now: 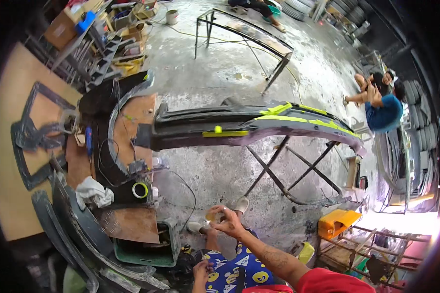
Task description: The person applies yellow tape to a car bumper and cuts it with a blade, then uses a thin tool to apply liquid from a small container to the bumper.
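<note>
Holding a small, see-through, amber-tinted object (214,215), the right hand (230,226) curled its fingers around one side, above the grey concrete floor (215,173).
It looked light, perhaps slick, best gripped by its sides; the left hand's (201,270) fingers bent loosely, contents unclear. Lettering on the blue cartoon-print shorts (228,273) was illegible.

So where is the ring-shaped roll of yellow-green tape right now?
In the head view, the tape roll sits left of centre on the black panel, right of the crumpled white cloth and above the green plastic crate in the picture.
</note>
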